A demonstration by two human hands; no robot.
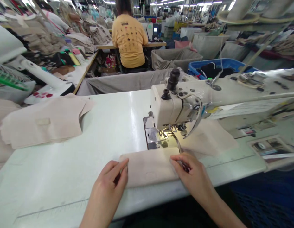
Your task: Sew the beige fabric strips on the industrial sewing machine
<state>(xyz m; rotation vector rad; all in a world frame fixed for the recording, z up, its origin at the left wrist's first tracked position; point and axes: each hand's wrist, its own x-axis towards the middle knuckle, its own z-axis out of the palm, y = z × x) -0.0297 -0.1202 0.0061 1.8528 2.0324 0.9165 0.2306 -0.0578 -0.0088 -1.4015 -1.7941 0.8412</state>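
Note:
A folded beige fabric piece lies flat at the table's front edge, just before the sewing machine. My left hand pinches its left edge between thumb and fingers. At the opposite end my right hand grips the top right corner, fingers closed on the cloth. The lit presser foot stands a little beyond the fabric's far edge. More beige cloth lies flat under the machine arm, right of the needle area.
A stack of beige fabric pieces lies on the left of the white table. A white lamp-like fixture stands behind it. Beyond the table are grey cloth bins, a blue basket and a seated person in yellow.

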